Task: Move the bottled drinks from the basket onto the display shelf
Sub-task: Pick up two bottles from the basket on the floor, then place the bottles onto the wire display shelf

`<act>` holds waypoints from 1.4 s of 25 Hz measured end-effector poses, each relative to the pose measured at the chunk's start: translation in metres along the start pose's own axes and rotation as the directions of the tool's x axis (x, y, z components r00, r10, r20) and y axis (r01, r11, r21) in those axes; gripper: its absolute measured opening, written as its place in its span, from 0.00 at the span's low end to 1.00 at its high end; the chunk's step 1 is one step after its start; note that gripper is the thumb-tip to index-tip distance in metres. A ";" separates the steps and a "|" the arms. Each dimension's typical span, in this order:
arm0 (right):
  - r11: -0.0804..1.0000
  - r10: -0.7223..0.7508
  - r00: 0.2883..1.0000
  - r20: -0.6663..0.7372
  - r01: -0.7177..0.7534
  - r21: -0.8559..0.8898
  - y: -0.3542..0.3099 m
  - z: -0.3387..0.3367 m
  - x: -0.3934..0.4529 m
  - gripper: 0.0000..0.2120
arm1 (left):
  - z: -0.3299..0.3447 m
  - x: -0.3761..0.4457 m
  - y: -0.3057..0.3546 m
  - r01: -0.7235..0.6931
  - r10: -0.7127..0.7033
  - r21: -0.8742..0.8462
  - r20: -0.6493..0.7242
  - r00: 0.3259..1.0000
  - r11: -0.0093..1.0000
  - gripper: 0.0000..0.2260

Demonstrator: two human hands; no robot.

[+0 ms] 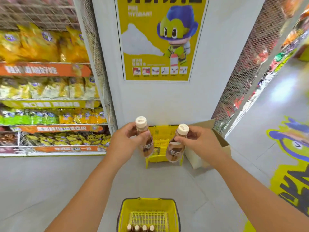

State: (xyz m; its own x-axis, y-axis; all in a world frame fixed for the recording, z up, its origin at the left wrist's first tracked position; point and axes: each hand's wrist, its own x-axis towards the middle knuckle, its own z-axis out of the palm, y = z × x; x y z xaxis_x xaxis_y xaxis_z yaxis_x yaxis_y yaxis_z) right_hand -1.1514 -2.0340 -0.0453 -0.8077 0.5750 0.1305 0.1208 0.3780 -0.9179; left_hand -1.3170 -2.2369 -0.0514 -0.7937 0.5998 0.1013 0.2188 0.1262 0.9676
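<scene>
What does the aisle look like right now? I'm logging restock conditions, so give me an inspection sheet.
Surface: pale grey floor, with a yellow cartoon floor graphic at right.
Job's things: near yellow basket with four capped bottles showing at the frame's bottom edge; one brown bottled drink in the left hand, another in the right hand.
Clutter: second yellow basket and an open cardboard box against the pillar.
Hands: both closed around bottle necks, held up over the floor.
Cables: nothing seen.
Surroundings: snack shelves at left, mesh-sided rack at right, yellow poster ahead.
</scene>
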 end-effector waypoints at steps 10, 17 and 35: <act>0.964 -0.257 0.931 0.258 0.267 -0.004 -0.095 -0.039 0.024 0.08 | -0.022 -0.046 0.098 -0.002 0.011 0.036 -0.267 0.964 0.999 0.09; 0.913 -0.395 0.773 0.496 0.392 0.116 -0.132 -0.044 0.013 0.08 | -0.010 -0.130 0.149 0.027 0.000 0.045 -0.516 0.857 0.999 0.09; 0.786 -0.595 0.378 0.710 0.458 0.415 -0.284 0.093 -0.162 0.07 | -0.109 -0.423 0.218 0.222 -0.066 0.045 -0.881 0.468 0.974 0.08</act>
State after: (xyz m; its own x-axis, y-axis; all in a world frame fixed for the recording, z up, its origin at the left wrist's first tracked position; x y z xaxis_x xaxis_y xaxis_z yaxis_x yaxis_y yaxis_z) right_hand -1.1085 -2.3020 0.1589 -0.7864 -0.5225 0.3295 -0.5148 0.2597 -0.8170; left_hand -0.9952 -2.5489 0.1418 -0.8864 -0.4234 0.1872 0.0624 0.2913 0.9546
